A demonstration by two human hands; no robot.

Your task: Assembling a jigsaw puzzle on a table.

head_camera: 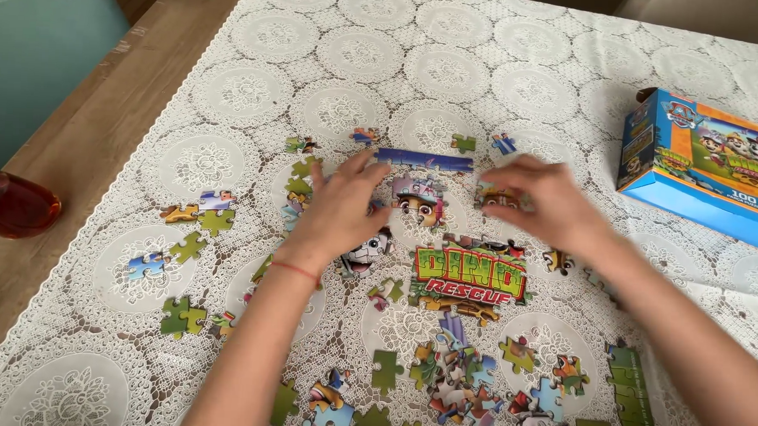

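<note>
The left hand (337, 207) rests palm-down on the table (501, 83), fingers spread and released, fingertips touching the blue strip (424, 160) of joined pieces. The right hand (543, 200) pinches a small piece (493, 198) just right of the dog cluster (419, 199), which lies between both hands. The title block (469, 277) lies nearer the person; the box (706, 166) sits well right.

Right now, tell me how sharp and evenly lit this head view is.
Head view: soft, even daylight with only faint shadows under the hands; the right hand is motion-blurred, its fingers smeared, the left hand a little less so; the lace tablecloth and loose puzzle pieces stay sharp; no strong glare, though the puzzle box is brightly lit.
</note>
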